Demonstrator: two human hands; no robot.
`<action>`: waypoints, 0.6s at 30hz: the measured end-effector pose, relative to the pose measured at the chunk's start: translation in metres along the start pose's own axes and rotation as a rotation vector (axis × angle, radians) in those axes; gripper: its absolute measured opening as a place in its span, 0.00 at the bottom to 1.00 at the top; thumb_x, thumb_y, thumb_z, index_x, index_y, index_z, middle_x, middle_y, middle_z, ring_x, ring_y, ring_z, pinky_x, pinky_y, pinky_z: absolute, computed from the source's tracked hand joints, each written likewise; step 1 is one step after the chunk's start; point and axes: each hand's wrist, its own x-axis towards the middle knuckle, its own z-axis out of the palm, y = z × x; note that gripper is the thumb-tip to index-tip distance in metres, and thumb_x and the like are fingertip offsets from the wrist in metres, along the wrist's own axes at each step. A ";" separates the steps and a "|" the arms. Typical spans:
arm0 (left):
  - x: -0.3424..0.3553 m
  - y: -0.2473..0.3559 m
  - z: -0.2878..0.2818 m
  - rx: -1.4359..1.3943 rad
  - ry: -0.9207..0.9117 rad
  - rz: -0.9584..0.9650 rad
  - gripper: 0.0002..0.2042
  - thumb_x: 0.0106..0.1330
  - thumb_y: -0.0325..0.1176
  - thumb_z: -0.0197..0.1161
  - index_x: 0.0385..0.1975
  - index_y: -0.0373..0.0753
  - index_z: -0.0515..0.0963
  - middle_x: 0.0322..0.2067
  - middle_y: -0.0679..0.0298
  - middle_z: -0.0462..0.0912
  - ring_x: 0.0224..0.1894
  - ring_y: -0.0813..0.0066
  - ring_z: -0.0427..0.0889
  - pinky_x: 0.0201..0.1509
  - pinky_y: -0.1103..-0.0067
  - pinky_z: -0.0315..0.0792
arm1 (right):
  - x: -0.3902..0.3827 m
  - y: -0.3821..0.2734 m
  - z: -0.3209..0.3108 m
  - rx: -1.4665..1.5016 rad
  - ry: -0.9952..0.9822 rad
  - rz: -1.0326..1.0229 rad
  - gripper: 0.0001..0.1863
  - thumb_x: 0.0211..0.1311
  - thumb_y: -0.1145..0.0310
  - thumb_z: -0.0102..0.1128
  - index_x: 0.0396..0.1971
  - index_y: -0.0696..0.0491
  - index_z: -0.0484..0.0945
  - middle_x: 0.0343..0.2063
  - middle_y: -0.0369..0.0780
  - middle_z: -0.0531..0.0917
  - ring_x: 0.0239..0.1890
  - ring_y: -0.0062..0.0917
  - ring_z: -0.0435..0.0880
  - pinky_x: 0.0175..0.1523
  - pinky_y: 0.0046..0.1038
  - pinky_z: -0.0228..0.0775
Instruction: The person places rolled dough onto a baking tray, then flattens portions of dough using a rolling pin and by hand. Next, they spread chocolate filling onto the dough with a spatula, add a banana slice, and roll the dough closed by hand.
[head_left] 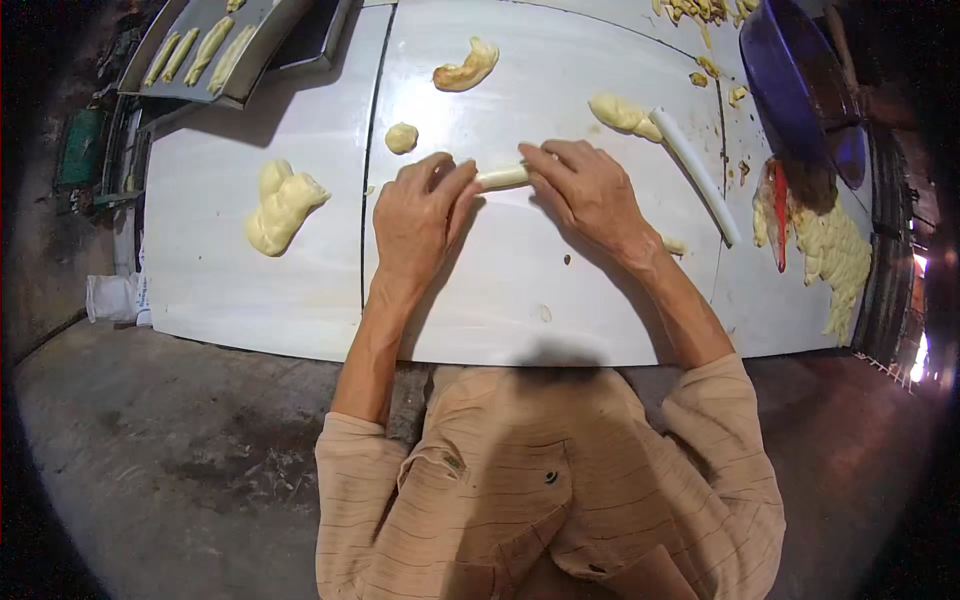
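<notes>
Peach pin-striped shirt (560, 480), short sleeves, buttoned chest pocket

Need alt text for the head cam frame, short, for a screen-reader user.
Seen from above, a person's left hand and right hand press on a thin roll of pale dough on a white table. Other dough pieces, a white rolling pin, a blue bowl and a tray of shaped dough sticks lie around.
</notes>
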 end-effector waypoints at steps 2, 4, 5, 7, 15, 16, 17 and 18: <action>-0.003 -0.001 -0.003 -0.025 -0.009 0.066 0.12 0.63 0.37 0.71 0.46 0.45 0.87 0.44 0.63 0.85 0.48 0.61 0.83 0.50 0.65 0.77 | -0.006 -0.001 -0.001 -0.016 -0.008 -0.122 0.19 0.61 0.69 0.66 0.53 0.53 0.80 0.41 0.42 0.83 0.39 0.36 0.82 0.44 0.37 0.75; 0.003 0.002 -0.003 0.004 -0.024 0.058 0.13 0.61 0.36 0.73 0.45 0.45 0.87 0.45 0.63 0.85 0.49 0.62 0.83 0.51 0.66 0.77 | 0.000 0.005 0.002 -0.016 0.032 -0.133 0.17 0.59 0.69 0.66 0.50 0.53 0.81 0.40 0.42 0.83 0.39 0.37 0.82 0.42 0.37 0.75; 0.008 0.006 -0.004 -0.015 -0.029 0.052 0.12 0.60 0.34 0.73 0.43 0.42 0.87 0.44 0.63 0.85 0.48 0.62 0.83 0.51 0.66 0.78 | 0.002 0.009 0.003 -0.008 -0.022 -0.091 0.16 0.59 0.69 0.67 0.47 0.54 0.81 0.40 0.42 0.84 0.40 0.37 0.82 0.43 0.37 0.75; 0.011 -0.002 0.000 -0.033 -0.029 0.082 0.12 0.61 0.35 0.73 0.42 0.42 0.86 0.43 0.63 0.85 0.46 0.62 0.83 0.48 0.67 0.77 | 0.014 0.005 -0.002 0.080 -0.077 -0.019 0.10 0.57 0.72 0.65 0.39 0.57 0.82 0.38 0.44 0.85 0.42 0.41 0.83 0.45 0.39 0.75; 0.033 0.027 0.016 -0.213 -0.042 0.156 0.07 0.63 0.31 0.70 0.38 0.38 0.85 0.41 0.62 0.86 0.43 0.61 0.84 0.47 0.66 0.78 | 0.004 0.023 -0.077 0.415 -0.377 0.352 0.15 0.60 0.67 0.61 0.40 0.62 0.84 0.31 0.47 0.85 0.33 0.34 0.84 0.39 0.35 0.76; 0.038 0.034 0.017 -0.248 -0.051 0.231 0.07 0.64 0.32 0.69 0.38 0.39 0.85 0.41 0.61 0.86 0.43 0.60 0.84 0.47 0.67 0.78 | -0.007 0.030 -0.090 0.406 -0.371 0.364 0.15 0.60 0.67 0.61 0.40 0.62 0.84 0.31 0.47 0.85 0.33 0.34 0.84 0.39 0.35 0.76; 0.044 0.054 0.018 -0.304 -0.081 0.143 0.06 0.65 0.33 0.68 0.38 0.40 0.85 0.37 0.62 0.86 0.41 0.60 0.84 0.45 0.67 0.78 | -0.018 0.041 -0.099 0.384 -0.354 0.422 0.16 0.61 0.65 0.62 0.43 0.61 0.84 0.31 0.44 0.85 0.33 0.30 0.83 0.39 0.32 0.75; 0.047 0.070 0.026 -0.310 -0.079 0.151 0.06 0.65 0.33 0.68 0.38 0.40 0.85 0.37 0.62 0.86 0.41 0.60 0.84 0.45 0.67 0.78 | -0.031 0.053 -0.108 0.364 -0.336 0.480 0.19 0.62 0.62 0.64 0.47 0.60 0.84 0.31 0.41 0.85 0.32 0.26 0.82 0.39 0.29 0.74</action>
